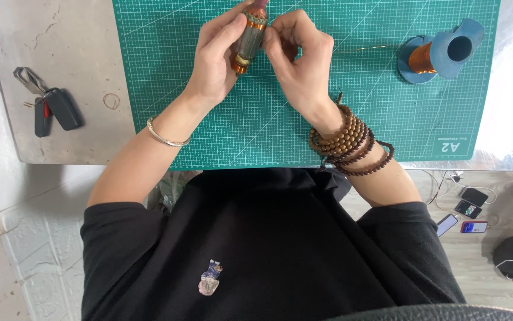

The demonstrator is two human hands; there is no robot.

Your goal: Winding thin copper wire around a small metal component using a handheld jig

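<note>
Stone counter [60, 47], pale and pitted, carries a green cutting mat [304, 119] under my hands. The fingers of my left hand [215, 59] and right hand [304, 65] grip a copper-wound motor armature [248, 43] above the mat's far edge. A blue spool of copper wire [437, 53] lies to the right, car keys [51, 107] to the left, phones [467, 217] on the floor

- Motor armature [248, 40]: glossy copper windings, dull grey metal core.
- Cutting mat [304, 131]: matt green plastic.
- Spool [437, 54], right of the mat's middle: shiny copper wire, matt blue plastic.
- Bead bracelets [351, 142]: brown wood.
</note>
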